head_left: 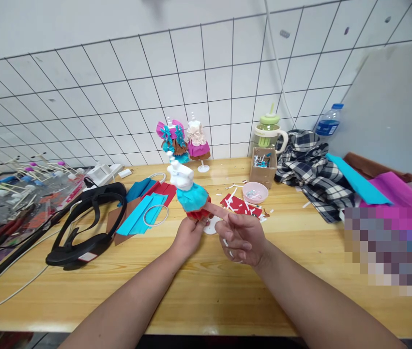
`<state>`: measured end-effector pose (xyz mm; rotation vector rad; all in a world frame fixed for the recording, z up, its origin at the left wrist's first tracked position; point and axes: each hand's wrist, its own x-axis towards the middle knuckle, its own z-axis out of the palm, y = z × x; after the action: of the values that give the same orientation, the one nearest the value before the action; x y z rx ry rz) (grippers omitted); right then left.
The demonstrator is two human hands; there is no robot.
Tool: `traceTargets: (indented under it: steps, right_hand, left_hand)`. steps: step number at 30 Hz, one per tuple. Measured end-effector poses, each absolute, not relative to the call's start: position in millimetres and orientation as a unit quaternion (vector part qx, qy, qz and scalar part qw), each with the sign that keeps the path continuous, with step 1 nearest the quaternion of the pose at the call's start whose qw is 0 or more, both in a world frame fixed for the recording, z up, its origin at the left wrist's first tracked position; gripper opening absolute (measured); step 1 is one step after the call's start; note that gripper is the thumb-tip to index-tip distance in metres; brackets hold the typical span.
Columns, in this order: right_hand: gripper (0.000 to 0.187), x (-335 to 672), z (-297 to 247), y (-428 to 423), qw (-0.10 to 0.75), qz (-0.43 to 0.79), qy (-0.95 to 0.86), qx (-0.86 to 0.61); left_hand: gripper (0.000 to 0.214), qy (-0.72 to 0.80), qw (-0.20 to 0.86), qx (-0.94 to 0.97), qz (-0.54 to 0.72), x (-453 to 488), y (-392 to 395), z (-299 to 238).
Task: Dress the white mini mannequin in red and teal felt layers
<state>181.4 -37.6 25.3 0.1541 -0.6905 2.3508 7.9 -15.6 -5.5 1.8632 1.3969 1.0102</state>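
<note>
Left of the pink bowl (255, 193), the small doll (189, 190) tilts, its long axis slanting, top pointing left and away from the person. The left hand (188, 238) closes around it beneath the blue skirt (192, 198); the half-open right hand (244, 237) touches the red hem (196, 214) with its index finger (217, 211).

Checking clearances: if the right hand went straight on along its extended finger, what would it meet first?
The right hand would probably meet the red skirt layer; its finger seems against it, though depth is unclear.
</note>
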Motion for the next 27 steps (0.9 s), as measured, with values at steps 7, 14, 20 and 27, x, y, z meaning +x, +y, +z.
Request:
traceTargets:
  steps: [7, 14, 20, 27]
  right_hand:
    - [0.033, 185.4, 29.9, -35.7, 0.339, 0.899, -0.272, 0.054]
    - [0.04, 186.5, 34.9, -33.9, 0.366, 0.894, -0.257, -0.008]
    - [0.04, 184.8, 31.5, -34.4, 0.366, 0.896, -0.251, -0.02]
    - [0.029, 184.3, 31.1, -34.6, 0.364, 0.899, -0.244, -0.013]
  left_hand:
    - [0.024, 0.476, 0.352, 0.66, 0.462, 6.6, -13.1, -3.5]
    - [0.032, 0.487, 0.313, 0.706, 0.408, 6.4, -13.8, 2.6]
    - [0.03, 0.491, 0.293, 0.719, 0.396, 6.7, -13.2, 0.0]
    - [0.03, 0.481, 0.263, 0.747, 0.376, 1.6, -9.6, -10.9]
